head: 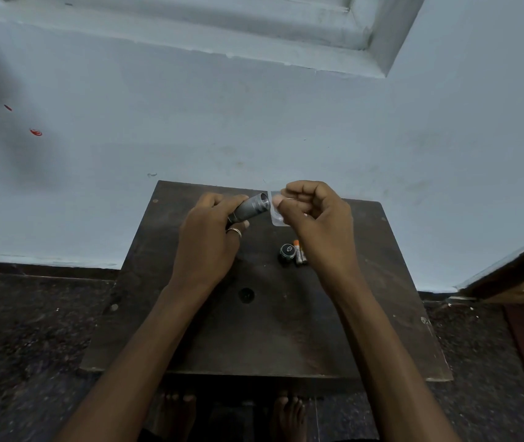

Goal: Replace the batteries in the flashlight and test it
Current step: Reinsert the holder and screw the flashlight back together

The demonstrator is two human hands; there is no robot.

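The left hand [209, 231] grips the open grey metal flashlight [249, 207]; the right hand [313, 215] pinches a clear plastic piece [276, 218]; black cap [288, 250] and orange-tipped batteries [299, 252] lie out, reloading pending

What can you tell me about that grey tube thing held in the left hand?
The dark grey metal flashlight body is a short cylinder with a ribbed, knurled-looking surface. Its open end, rimmed in bright metal, tilts up and to the right, toward the right hand. The left hand wraps its lower part, held above the dark wooden table. Its end cap appears to be off; what is inside cannot be seen.
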